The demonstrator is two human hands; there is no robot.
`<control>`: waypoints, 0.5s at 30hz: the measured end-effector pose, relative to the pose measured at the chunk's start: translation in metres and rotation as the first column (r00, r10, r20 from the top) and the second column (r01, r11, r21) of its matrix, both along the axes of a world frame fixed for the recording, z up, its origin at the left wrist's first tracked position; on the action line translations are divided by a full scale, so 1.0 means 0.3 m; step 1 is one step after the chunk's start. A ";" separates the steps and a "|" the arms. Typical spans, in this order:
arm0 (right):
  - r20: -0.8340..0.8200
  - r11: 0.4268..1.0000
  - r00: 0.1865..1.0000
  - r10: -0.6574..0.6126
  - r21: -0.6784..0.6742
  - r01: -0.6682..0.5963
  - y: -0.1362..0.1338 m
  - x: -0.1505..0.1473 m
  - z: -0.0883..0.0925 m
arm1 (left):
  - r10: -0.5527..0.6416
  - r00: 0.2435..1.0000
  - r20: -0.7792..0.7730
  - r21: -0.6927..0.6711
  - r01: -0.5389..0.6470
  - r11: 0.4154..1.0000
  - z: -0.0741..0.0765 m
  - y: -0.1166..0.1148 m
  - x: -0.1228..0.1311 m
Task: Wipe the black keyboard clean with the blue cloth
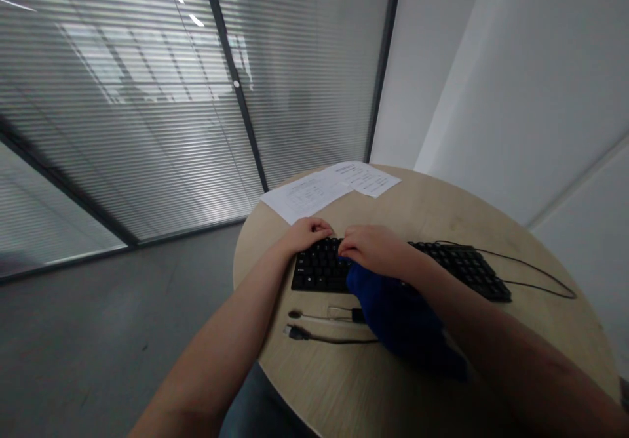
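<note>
A black keyboard (319, 269) lies on the round wooden table, its middle covered by my right arm and a cloth. My left hand (308, 233) rests at the keyboard's far left corner, fingers curled over its back edge. Pinched in my right hand (374, 248) is a blue cloth (393, 307), which touches the keys and hangs down over the table under my forearm. Nearer to me lie a thin stick with a dark tip (295, 314), a wire keycap puller (339, 311) partly under the cloth, and a USB plug (297, 332) on a black cable.
Printed paper sheets (314, 192) overlap at the table's far edge. The keyboard's thin black cable (545, 271) loops out to the right on the tabletop (334, 372). Beyond the table stand a glass partition with blinds (304, 97) and a white wall (531, 97).
</note>
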State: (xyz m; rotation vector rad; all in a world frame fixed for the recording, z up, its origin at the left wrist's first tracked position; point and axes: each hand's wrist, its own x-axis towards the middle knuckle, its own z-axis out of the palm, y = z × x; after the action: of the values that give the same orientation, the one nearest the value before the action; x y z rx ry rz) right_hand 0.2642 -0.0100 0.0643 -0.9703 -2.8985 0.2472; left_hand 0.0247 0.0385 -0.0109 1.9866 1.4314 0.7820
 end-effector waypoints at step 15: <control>0.107 0.992 0.988 0.115 -0.059 -0.109 -0.023 -0.037 -0.049 | -0.011 1.000 -0.001 -0.010 0.011 1.000 0.004 -0.001 0.007</control>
State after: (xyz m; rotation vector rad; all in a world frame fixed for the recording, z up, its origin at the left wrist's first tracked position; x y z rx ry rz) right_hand 0.2530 -0.0169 0.0496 -0.8551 -3.0673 0.2878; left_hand 0.0269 0.0382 -0.0097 1.9863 1.4215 0.7675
